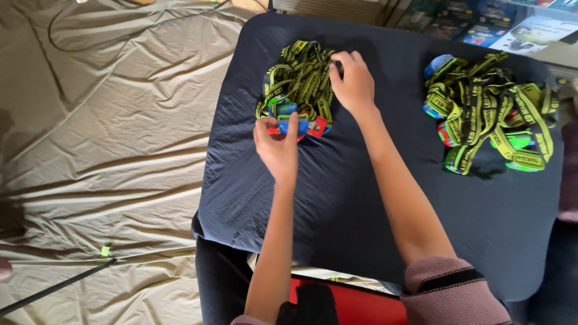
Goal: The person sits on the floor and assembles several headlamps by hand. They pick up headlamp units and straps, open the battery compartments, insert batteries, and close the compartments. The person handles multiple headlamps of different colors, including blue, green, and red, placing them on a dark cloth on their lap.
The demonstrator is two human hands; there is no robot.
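Pink-sleeved right hand (354, 81) pinched yellow-green straps (304, 75); left hand (276, 146) gripped a blue plastic headlamp (287, 113). Tangled straps risked dragging neighbouring lamps off the pile.

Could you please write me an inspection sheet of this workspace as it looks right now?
Surface: table under a dark blue quilted cover, wrinkled.
Job's things: left pile of headlamps with yellow-green straps; a blue headlamp at its near edge. A second pile of headlamps lies apart to the right.
Clutter: printed packages at the far right edge.
Grippers: left hand pinches the blue headlamp; right hand grips straps of the left pile.
Cables: a thin dark cable on the beige floor sheet.
Surroundings: a dark rod with a green marker, lower left.
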